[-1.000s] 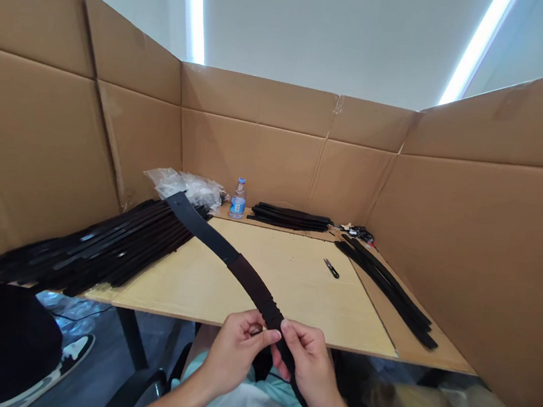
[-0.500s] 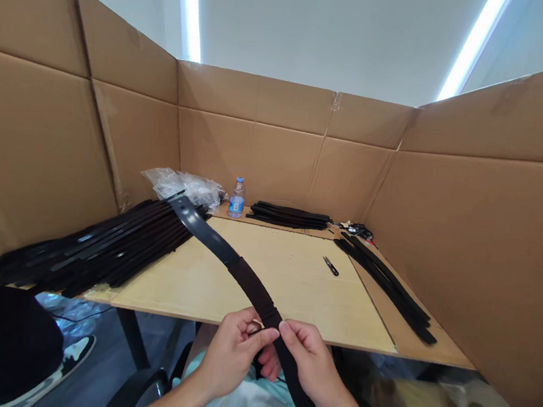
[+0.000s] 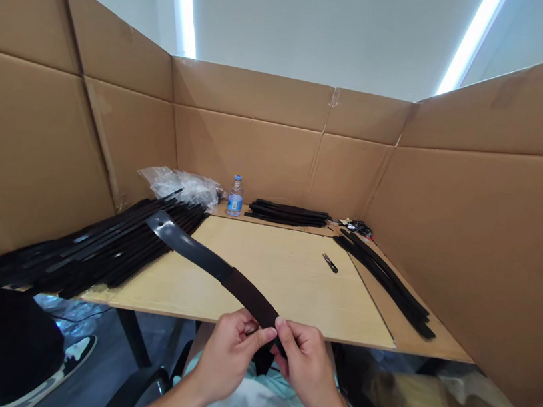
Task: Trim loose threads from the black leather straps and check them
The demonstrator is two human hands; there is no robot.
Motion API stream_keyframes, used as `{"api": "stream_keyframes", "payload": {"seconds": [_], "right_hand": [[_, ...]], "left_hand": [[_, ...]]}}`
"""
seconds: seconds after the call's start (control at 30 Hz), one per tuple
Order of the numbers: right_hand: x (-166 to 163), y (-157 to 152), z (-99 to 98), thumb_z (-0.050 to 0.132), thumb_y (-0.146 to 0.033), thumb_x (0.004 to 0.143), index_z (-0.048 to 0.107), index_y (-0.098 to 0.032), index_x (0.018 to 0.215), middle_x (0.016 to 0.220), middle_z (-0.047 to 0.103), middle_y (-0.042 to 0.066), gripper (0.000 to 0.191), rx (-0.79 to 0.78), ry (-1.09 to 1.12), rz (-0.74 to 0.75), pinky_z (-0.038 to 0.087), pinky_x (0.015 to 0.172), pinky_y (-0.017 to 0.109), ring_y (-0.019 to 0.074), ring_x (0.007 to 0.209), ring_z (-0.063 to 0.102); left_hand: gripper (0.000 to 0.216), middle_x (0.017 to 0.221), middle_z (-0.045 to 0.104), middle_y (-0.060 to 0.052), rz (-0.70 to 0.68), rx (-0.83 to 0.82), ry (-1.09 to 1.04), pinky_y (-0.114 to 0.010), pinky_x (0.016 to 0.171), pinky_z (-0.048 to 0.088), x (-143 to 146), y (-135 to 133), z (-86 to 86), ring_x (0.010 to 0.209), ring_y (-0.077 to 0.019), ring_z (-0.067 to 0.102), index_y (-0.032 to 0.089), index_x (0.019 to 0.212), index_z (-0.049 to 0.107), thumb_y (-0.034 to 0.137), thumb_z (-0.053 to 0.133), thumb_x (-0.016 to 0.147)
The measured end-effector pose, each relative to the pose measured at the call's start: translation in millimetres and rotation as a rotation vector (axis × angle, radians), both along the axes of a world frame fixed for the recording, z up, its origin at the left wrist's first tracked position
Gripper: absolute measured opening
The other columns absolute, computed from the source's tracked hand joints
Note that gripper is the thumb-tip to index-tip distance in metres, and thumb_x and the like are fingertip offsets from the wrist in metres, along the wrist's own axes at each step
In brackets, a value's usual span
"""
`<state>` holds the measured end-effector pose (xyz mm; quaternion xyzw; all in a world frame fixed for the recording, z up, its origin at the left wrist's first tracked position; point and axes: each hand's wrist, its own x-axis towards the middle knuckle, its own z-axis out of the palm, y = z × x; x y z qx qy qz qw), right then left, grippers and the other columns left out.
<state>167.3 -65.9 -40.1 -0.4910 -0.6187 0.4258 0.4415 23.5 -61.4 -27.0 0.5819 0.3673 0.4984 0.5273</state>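
Ahead of the left hand (image 3: 229, 352) and right hand (image 3: 308, 365), both pinching it, a curved dark strip (image 3: 228, 275) slants leftward above the table (image 3: 275, 251).

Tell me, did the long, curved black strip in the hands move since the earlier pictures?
Yes, the strip shifted: its far tip is further left and lower, judged against the clear plastic blue-capped bottle.

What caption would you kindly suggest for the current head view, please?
Left hand and right hand hold a curved black strip partly covered by a dark fabric sleeve, thread snips lying beyond.
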Motion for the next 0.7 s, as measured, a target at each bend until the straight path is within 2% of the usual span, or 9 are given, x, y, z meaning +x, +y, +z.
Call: {"api": "stream_keyframes", "payload": {"seconds": [0.13, 0.23, 0.33, 0.53, 0.6, 0.7], "right_hand": [[0.6, -1.6, 2.6, 0.038, -0.065, 0.088, 0.051, -0.016, 0.055, 0.046, 0.045, -0.002, 0.061, 0.074, -0.083, -0.031, 0.025, 0.04, 0.021, 0.0089, 0.043, 0.039], [0.6, -4.2, 4.7, 0.038, -0.066, 0.088, 0.051, -0.017, 0.053, 0.044, 0.042, -0.002, 0.062, 0.085, -0.073, -0.022, 0.023, 0.039, 0.022, 0.0086, 0.041, 0.036], [1.1, -6.9, 6.0, 0.04, -0.069, 0.086, 0.053, -0.016, 0.057, 0.041, 0.041, -0.004, 0.062, -0.002, 0.051, 0.036, 0.023, 0.036, 0.022, 0.0075, 0.035, 0.034], [9.2, -6.9, 9.2, 0.041, -0.071, 0.084, 0.06, -0.012, 0.069, 0.047, 0.057, 0.001, 0.063, -0.18, 0.275, 0.231, 0.035, 0.038, 0.02, 0.0085, 0.036, 0.045], [11.2, -6.7, 10.0, 0.042, -0.072, 0.083, 0.059, -0.012, 0.068, 0.048, 0.06, 0.003, 0.064, -0.232, 0.301, 0.295, 0.033, 0.037, 0.02, 0.0089, 0.036, 0.046], [11.1, -8.3, 11.0, 0.045, -0.073, 0.081, 0.059, -0.012, 0.069, 0.046, 0.057, 0.002, 0.064, -0.291, 0.343, 0.342, 0.028, 0.037, 0.019, 0.0079, 0.036, 0.044]], "left_hand": [[0.035, 0.063, 0.067, -0.005, -0.002, -0.017, 0.008, -0.027, 0.058, 0.05, -0.1, -1.4, -0.3, 0.061, -0.0198, 0.064, 0.012, 0.078, 0.066, 0.046, 0.071, 0.073], [0.032, 0.067, 0.069, -0.005, -0.027, -0.002, -0.028, -0.027, 0.061, 0.051, 0.0, -2.4, 2.1, 0.065, -0.0204, 0.064, 0.012, 0.078, 0.066, 0.044, 0.071, 0.074], [0.029, 0.071, 0.071, -0.006, -0.083, 0.008, -0.089, -0.028, 0.064, 0.052, -1.3, -2.5, 6.1, 0.068, -0.0201, 0.065, 0.012, 0.082, 0.067, 0.04, 0.071, 0.075], [0.025, 0.068, 0.071, -0.005, -0.155, 0.01, -0.179, -0.025, 0.062, 0.051, -4.4, -2.4, 9.4, 0.061, -0.0162, 0.063, 0.012, 0.085, 0.07, 0.034, 0.073, 0.075], [0.021, 0.069, 0.071, -0.005, -0.218, 0.015, -0.18, -0.025, 0.062, 0.051, -5.0, -2.3, 7.1, 0.061, -0.0154, 0.063, 0.012, 0.084, 0.071, 0.031, 0.073, 0.076], [0.014, 0.059, 0.066, -0.001, -0.233, 0.012, -0.195, -0.019, 0.051, 0.046, -5.5, -1.5, 2.6, 0.051, -0.0104, 0.057, 0.012, 0.077, 0.072, 0.026, 0.075, 0.075]]}}
